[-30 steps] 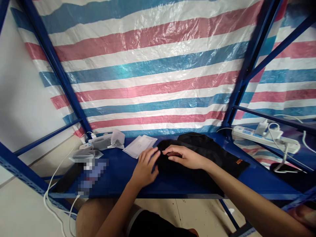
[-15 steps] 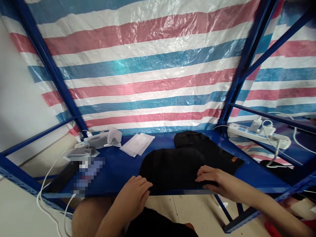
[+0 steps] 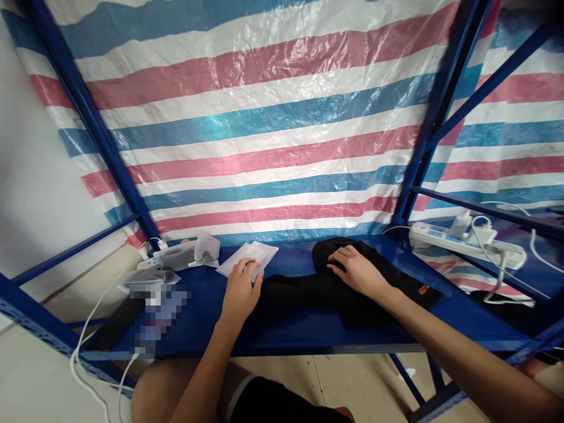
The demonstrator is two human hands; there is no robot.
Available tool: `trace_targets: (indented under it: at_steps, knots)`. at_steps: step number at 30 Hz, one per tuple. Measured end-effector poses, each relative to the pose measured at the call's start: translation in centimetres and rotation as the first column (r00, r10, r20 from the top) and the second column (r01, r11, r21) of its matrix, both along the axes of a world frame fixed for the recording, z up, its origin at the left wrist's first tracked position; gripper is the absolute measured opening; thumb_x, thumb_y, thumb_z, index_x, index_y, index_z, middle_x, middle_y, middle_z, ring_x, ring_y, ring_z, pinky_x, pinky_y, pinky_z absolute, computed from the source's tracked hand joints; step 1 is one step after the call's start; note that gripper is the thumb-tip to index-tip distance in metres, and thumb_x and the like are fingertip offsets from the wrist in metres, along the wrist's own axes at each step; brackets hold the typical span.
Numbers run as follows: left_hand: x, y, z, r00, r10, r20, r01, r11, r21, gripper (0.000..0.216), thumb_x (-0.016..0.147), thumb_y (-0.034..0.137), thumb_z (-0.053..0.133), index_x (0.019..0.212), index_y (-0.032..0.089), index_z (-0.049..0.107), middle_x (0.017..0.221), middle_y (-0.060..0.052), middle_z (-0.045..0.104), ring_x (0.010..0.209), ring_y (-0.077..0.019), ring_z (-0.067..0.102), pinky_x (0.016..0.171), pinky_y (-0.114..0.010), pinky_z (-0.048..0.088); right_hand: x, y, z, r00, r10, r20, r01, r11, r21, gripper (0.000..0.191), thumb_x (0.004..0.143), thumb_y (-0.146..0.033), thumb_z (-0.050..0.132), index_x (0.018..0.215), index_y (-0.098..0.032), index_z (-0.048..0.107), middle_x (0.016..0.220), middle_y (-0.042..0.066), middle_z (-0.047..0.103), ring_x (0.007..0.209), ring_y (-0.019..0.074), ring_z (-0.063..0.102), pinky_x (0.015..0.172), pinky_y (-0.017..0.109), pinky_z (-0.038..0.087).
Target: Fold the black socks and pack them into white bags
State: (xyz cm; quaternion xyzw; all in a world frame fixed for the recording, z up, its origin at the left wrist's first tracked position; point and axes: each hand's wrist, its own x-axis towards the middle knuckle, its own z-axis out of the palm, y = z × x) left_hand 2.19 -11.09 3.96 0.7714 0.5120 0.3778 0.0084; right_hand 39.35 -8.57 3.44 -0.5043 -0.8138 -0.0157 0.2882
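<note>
A black garment [image 3: 335,291] with a small orange label lies folded on the blue metal shelf [image 3: 202,317]. My right hand [image 3: 355,270] rests flat on its far part, fingers stretched out. My left hand [image 3: 240,291] is at the garment's left edge, fingers curled loosely over the fabric, close to a stack of clear plastic bags [image 3: 249,258]. Whether the left fingers grip the cloth I cannot make out.
A white power strip [image 3: 467,241] with plugs and cables sits on the neighbouring shelf at right. More plastic packets and a white device [image 3: 176,255] lie at back left; white cables hang off the left edge. A striped tarpaulin closes the back.
Both hands moved away from the shelf's front edge toward the back. The garment's near portion was folded away from me, so it now lies narrower.
</note>
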Motion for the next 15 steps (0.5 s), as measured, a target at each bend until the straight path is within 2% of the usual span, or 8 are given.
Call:
trace_targets:
  at_steps: [2, 4, 5, 7, 9, 11, 13, 15]
  knots:
    - [0.1, -1.5, -0.4, 0.992, -0.115, -0.058, 0.112, 0.992, -0.052, 0.033, 0.111, 0.042, 0.046, 0.119, 0.027, 0.074, 0.128, -0.008, 0.071, 0.121, -0.0273, 0.067, 0.107, -0.043, 0.054, -1.1, -1.2, -0.4, 0.997, 0.075, 0.022, -0.075, 0.997, -0.010, 0.029, 0.107, -0.043, 0.056, 0.110, -0.025, 0.079, 0.109, 0.012, 0.075, 0.107, 0.0334, 0.066, 0.102, 0.051, 0.053]
    - [-0.1, -3.6, -1.2, 0.964, -0.230, -0.131, 0.209, 0.965, -0.157, 0.034, 0.108, 0.051, 0.053, 0.125, 0.029, 0.073, 0.130, -0.007, 0.071, 0.118, -0.0267, 0.069, 0.105, -0.042, 0.056, -2.2, -2.7, -0.8, 0.988, 0.152, 0.025, -0.151, 0.987, -0.057, 0.032, 0.108, -0.046, 0.055, 0.114, -0.026, 0.080, 0.109, 0.011, 0.076, 0.105, 0.0314, 0.068, 0.102, 0.049, 0.054]
    - [-0.4, -4.8, -1.7, 0.948, -0.268, -0.171, 0.234, 0.953, -0.193, 0.042, 0.103, 0.057, 0.061, 0.133, 0.029, 0.070, 0.136, -0.008, 0.070, 0.122, -0.0290, 0.068, 0.106, -0.044, 0.056, -2.8, -3.3, -1.0, 0.983, 0.180, 0.030, -0.177, 0.981, -0.081, 0.033, 0.109, -0.047, 0.055, 0.117, -0.027, 0.080, 0.112, 0.011, 0.076, 0.107, 0.0313, 0.069, 0.103, 0.049, 0.054]
    - [-0.9, -7.0, -3.0, 0.925, -0.289, -0.247, 0.243, 0.949, -0.199, 0.077, 0.086, 0.060, 0.081, 0.153, 0.030, 0.057, 0.151, -0.011, 0.063, 0.133, -0.0362, 0.063, 0.110, -0.051, 0.055, -3.7, -4.1, -1.5, 0.976, 0.209, 0.056, -0.201, 0.972, -0.122, 0.036, 0.110, -0.047, 0.053, 0.125, -0.027, 0.078, 0.121, 0.012, 0.076, 0.115, 0.0324, 0.070, 0.108, 0.051, 0.053]
    - [-1.4, -9.0, -4.3, 0.907, -0.281, -0.315, 0.240, 0.957, -0.164, 0.100, 0.080, 0.043, 0.088, 0.167, 0.034, 0.038, 0.157, -0.012, 0.058, 0.138, -0.0388, 0.061, 0.111, -0.054, 0.054, -4.5, -4.1, -2.3, 0.970, 0.229, 0.085, -0.216, 0.966, -0.141, 0.038, 0.111, -0.045, 0.051, 0.133, -0.027, 0.076, 0.132, 0.013, 0.075, 0.127, 0.0346, 0.067, 0.119, 0.058, 0.045]
    - [-1.7, -10.7, -5.0, 0.890, -0.273, -0.365, 0.239, 0.961, -0.137, 0.100, 0.085, 0.020, 0.077, 0.170, 0.041, 0.029, 0.153, -0.007, 0.064, 0.132, -0.0347, 0.066, 0.109, -0.052, 0.056, -5.1, -3.3, -3.3, 0.963, 0.252, 0.091, -0.239, 0.962, -0.131, 0.038, 0.111, -0.040, 0.050, 0.140, -0.028, 0.073, 0.142, 0.012, 0.072, 0.142, 0.0369, 0.059, 0.128, 0.067, 0.030]
    - [-1.8, -12.2, -4.9, 0.872, -0.296, -0.390, 0.267, 0.955, -0.128, 0.094, 0.085, 0.009, 0.065, 0.167, 0.044, 0.034, 0.146, -0.003, 0.069, 0.125, -0.0311, 0.071, 0.107, -0.050, 0.058, -5.8, -2.1, -4.0, 0.956, 0.279, 0.092, -0.266, 0.955, -0.132, 0.039, 0.110, -0.038, 0.054, 0.146, -0.033, 0.069, 0.155, 0.010, 0.064, 0.156, 0.0401, 0.042, 0.130, 0.073, 0.018]
    - [-1.5, -13.1, -3.8, 0.866, -0.342, -0.366, 0.323, 0.939, -0.116, 0.084, 0.086, 0.011, 0.064, 0.161, 0.043, 0.043, 0.144, -0.002, 0.071, 0.124, -0.0303, 0.071, 0.108, -0.050, 0.058, -6.7, -0.8, -4.3, 0.945, 0.316, 0.084, -0.299, 0.939, -0.173, 0.041, 0.107, -0.037, 0.059, 0.147, -0.038, 0.068, 0.167, 0.008, 0.051, 0.164, 0.0439, 0.026, 0.128, 0.076, 0.016]
